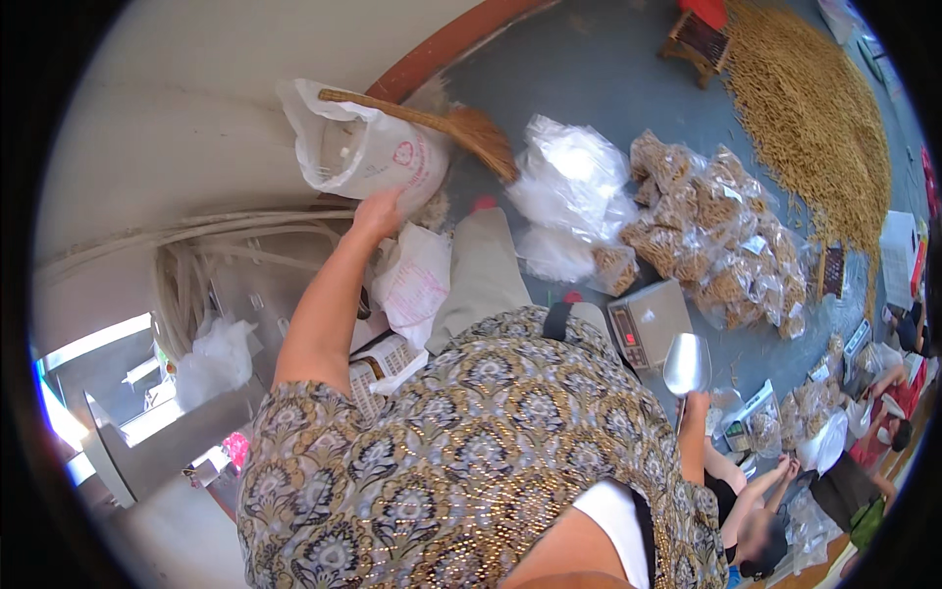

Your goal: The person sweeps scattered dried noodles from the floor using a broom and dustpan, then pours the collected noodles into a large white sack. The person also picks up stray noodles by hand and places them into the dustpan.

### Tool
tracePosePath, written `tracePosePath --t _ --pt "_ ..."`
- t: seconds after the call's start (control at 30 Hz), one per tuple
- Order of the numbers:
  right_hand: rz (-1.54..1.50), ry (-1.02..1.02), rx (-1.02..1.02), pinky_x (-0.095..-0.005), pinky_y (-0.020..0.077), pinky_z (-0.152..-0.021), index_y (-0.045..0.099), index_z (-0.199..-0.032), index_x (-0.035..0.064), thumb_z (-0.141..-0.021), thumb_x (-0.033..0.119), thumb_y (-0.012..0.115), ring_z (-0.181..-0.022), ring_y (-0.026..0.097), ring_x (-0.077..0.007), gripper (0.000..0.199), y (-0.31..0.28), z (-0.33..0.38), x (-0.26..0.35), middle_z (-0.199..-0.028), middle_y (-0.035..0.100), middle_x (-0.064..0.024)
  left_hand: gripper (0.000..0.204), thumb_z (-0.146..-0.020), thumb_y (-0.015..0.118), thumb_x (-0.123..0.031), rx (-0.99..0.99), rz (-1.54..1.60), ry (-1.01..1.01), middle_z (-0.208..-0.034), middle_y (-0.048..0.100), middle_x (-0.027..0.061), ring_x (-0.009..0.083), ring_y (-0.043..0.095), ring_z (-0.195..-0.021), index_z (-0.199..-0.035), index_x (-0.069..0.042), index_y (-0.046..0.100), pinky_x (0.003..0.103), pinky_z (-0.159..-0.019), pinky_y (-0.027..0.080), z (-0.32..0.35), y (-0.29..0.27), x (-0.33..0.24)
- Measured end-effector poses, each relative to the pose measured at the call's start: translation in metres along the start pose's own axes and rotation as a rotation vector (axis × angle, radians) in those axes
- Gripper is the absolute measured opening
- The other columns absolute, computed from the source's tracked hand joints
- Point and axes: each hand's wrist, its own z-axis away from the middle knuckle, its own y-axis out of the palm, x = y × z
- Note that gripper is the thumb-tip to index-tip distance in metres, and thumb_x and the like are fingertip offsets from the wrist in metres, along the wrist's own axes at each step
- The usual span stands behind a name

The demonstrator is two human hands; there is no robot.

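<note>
My left arm stretches out to a white woven sack (392,157) with reddish print, which stands with its mouth open. There my left hand (381,211) is closed on the sack's side, its fingertips partly hidden. Across the sack lies a straw broom (471,133) with a wooden handle. At my right side, my right hand (695,404) grips a shiny metal scoop (686,365) by its handle, with the bowl pointing away from me. Just beyond the scoop sits a flat weighing scale (650,319) with a lit red display.
Clear plastic bags (569,182) lie ahead, beside many filled bags of brown pieces (721,221). A large loose heap (805,118) of thin tan pieces covers the floor at far right. Several people (765,501) sit at lower right. Hoses (177,285) hang at left.
</note>
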Motion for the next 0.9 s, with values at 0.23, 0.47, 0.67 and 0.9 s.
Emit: tracePosePath --t 0.23,0.47,0.67,0.9 --pt "-0.006 0.130 -0.164 -0.0317 0.0390 -0.029 0.048 -0.100 -0.0004 -0.069 0.000 0.039 -0.041 0.051 -0.0204 0.032 0.072 0.092 0.012 -0.063 0.055 -0.0146 0.036 -0.074 0.051 -0.013 -0.120 -0.104 0.069 -0.107 0.054 0.0151 0.0339 0.050 -0.099 -0.109 -0.007 0.051 0.041 -0.085 0.040 -0.231 -0.042 0.088" --pt "0.054 0.276 -0.283 -0.0316 0.0391 -0.029 0.048 -0.100 -0.0006 -0.069 0.000 0.040 -0.041 0.051 -0.0203 0.032 0.143 0.180 0.039 -0.063 0.055 -0.0145 0.027 -0.081 0.042 -0.015 0.161 -0.455 -0.020 -0.106 0.055 0.0108 0.0290 0.051 -0.099 -0.104 -0.009 0.055 0.046 -0.083 0.040 -0.383 -0.002 0.187" --pt "0.168 0.308 -0.303 -0.0315 0.0393 -0.029 0.047 -0.100 -0.0008 -0.070 0.000 0.041 -0.041 0.052 -0.0202 0.031 0.167 0.201 0.066 -0.063 0.055 -0.0145 0.027 -0.082 0.040 -0.015 0.424 -0.555 -0.082 -0.109 0.054 0.0115 0.0276 0.051 -0.102 -0.105 -0.009 0.054 0.052 -0.085 0.037 -0.399 0.045 0.239" --pt "0.256 0.191 -0.210 -0.0313 0.0395 -0.029 0.046 -0.100 -0.0010 -0.070 0.000 0.041 -0.041 0.052 -0.0201 0.031 0.185 0.162 0.092 -0.063 0.055 -0.0144 0.014 -0.075 0.053 -0.017 0.231 -0.431 0.003 -0.083 0.065 0.0080 0.0255 0.062 -0.081 -0.080 -0.012 0.065 0.041 -0.070 0.048 -0.401 0.048 0.216"
